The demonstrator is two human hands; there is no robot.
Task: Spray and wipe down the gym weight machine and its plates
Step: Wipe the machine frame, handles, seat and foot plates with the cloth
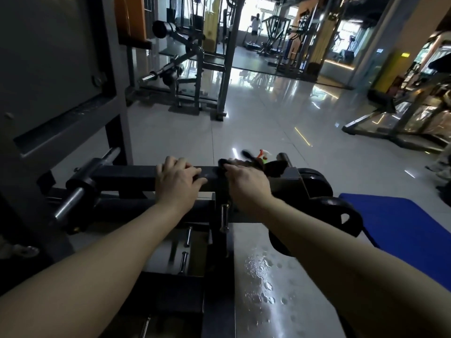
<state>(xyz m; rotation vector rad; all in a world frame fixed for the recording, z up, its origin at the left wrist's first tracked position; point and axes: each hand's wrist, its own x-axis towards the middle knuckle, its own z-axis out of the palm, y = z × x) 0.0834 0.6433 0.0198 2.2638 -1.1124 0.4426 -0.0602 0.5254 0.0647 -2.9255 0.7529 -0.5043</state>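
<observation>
The weight machine's black crossbar point(127, 176) runs left to right in front of me. My left hand point(178, 179) rests on top of it with the fingers curled over the far edge. My right hand point(246, 184) grips a dark cloth point(225, 164) pressed on the bar just right of centre. Black weight plates point(314, 181) hang at the bar's right end. Behind my right hand a spray bottle point(264, 156) with an orange and white nozzle pokes out, mostly hidden. Water droplets lie on the steel plate point(266, 286) below.
A grey machine housing point(56, 76) stands at the left. A blue mat point(400, 228) lies on the tiled floor at the right. Other gym machines point(195, 57) stand behind, and a bench frame point(395, 118) is at the right. A person stands far back.
</observation>
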